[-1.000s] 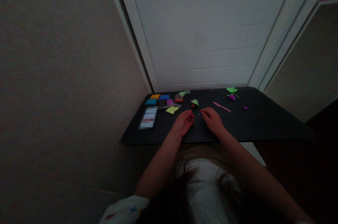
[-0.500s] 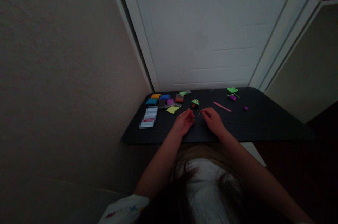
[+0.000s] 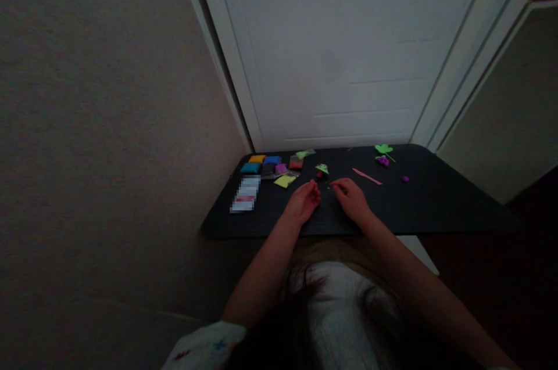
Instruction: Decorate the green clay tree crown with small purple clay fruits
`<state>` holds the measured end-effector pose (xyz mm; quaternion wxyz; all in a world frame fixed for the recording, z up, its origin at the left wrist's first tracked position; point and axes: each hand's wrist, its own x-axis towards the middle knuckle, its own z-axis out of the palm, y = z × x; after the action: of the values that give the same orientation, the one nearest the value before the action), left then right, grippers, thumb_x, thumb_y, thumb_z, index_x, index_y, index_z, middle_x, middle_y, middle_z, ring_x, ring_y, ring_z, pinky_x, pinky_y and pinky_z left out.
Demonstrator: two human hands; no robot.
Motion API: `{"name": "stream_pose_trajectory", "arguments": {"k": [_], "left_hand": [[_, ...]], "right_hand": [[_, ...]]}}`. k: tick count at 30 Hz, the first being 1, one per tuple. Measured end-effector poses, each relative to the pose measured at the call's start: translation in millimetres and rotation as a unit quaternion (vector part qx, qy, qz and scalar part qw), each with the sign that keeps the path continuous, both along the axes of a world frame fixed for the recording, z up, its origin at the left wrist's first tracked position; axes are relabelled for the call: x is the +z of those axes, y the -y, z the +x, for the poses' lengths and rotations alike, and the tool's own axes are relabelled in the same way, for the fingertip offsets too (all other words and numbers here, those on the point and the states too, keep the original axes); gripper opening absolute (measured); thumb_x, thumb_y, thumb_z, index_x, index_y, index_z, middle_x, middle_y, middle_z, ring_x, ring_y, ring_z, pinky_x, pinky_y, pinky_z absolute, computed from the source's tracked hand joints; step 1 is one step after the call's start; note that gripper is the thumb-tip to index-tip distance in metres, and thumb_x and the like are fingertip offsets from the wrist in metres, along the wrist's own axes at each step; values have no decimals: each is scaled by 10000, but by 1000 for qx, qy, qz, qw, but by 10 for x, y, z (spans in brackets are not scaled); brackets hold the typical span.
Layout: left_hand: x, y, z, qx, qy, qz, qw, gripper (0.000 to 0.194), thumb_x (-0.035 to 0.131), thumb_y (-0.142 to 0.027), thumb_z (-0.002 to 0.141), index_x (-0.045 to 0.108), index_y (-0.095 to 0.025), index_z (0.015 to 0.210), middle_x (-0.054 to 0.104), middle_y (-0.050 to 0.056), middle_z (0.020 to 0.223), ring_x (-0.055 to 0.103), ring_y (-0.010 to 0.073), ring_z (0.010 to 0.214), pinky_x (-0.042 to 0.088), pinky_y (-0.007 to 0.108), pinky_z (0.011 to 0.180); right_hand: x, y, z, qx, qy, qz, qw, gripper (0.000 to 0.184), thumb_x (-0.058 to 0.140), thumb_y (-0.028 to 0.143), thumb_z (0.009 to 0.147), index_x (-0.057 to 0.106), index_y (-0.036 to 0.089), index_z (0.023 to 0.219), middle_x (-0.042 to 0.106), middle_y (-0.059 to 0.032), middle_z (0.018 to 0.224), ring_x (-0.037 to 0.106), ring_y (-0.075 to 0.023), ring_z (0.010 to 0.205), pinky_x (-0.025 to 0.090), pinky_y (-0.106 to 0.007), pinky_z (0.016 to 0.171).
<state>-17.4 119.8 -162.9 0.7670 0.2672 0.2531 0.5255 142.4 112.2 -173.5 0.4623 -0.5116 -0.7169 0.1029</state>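
Observation:
My left hand [image 3: 305,201] rests palm-inward at the front middle of the table, its fingers curled and thumb against the index finger; anything pinched there is too small to see. Facing it, my right hand [image 3: 352,200] has thumb and index finger drawn together in a pinch, and I cannot make out what they hold. Between and just beyond the fingertips lie tiny yellowish crumbs [image 3: 329,187]. Slightly farther back stands a small figure [image 3: 322,170] with a spotted green top and a red lower part, apart from both hands.
Left on the black table [image 3: 279,222] are coloured clay packets [image 3: 251,168], a yellow packet [image 3: 285,180] and a blurred pale rectangular item [image 3: 246,193]. Toward the right lie a pink plastic knife [image 3: 367,176], a purple cluster [image 3: 382,161], a green clover shape [image 3: 383,149] and a purple ball [image 3: 405,179].
Both hands stay almost where they were, with only a very slight shift of the right fingertips. Nothing on the table has visibly moved.

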Motion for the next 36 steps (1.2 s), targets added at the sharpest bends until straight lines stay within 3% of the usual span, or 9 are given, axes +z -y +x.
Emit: {"name": "stream_pose_trajectory", "arguments": {"k": [7, 16, 21, 26, 36], "left_hand": [[-11, 4, 0, 3, 4, 7, 1000, 101, 653, -166, 673, 572, -151, 731, 593, -23, 636, 575, 82, 597, 443, 214, 580], [24, 26, 32, -22, -13, 14, 1000, 168, 620, -51, 675, 627, -102, 835, 653, 53, 764, 605, 96, 687, 468, 212, 659], [28, 25, 32, -9, -1, 18, 1000, 102, 615, -171, 721, 619, -104, 798, 622, 27, 667, 588, 83, 633, 461, 205, 627], [26, 22, 15, -7, 10, 23, 1000, 160, 632, -280, 709, 566, -134, 702, 552, -24, 584, 549, 69, 565, 435, 201, 564], [40, 48, 17, -19, -1, 14, 1000, 135, 651, -102, 658, 592, -131, 777, 617, 6, 710, 585, 94, 654, 444, 229, 633]], "right_hand": [[-33, -14, 9, 1, 2, 1, 1000, 252, 466, 317, 845, 536, 152, 1022, 563, -59, 1030, 557, -148, 886, 474, -357, 768], [-28, -6, 14, 1, 6, 2, 1000, 248, 464, 318, 846, 539, 154, 1017, 564, -58, 1030, 557, -147, 887, 472, -358, 773], [-27, -6, 14, -1, 4, 2, 1000, 248, 464, 317, 846, 539, 154, 1017, 563, -59, 1031, 556, -148, 889, 472, -358, 772], [-34, -10, 15, -2, 2, 0, 1000, 248, 464, 316, 846, 537, 153, 1017, 564, -58, 1025, 558, -145, 877, 477, -350, 760], [-37, -19, 18, 1, 2, -2, 1000, 249, 466, 316, 845, 537, 151, 1017, 564, -58, 1023, 558, -145, 877, 477, -350, 758]]}}
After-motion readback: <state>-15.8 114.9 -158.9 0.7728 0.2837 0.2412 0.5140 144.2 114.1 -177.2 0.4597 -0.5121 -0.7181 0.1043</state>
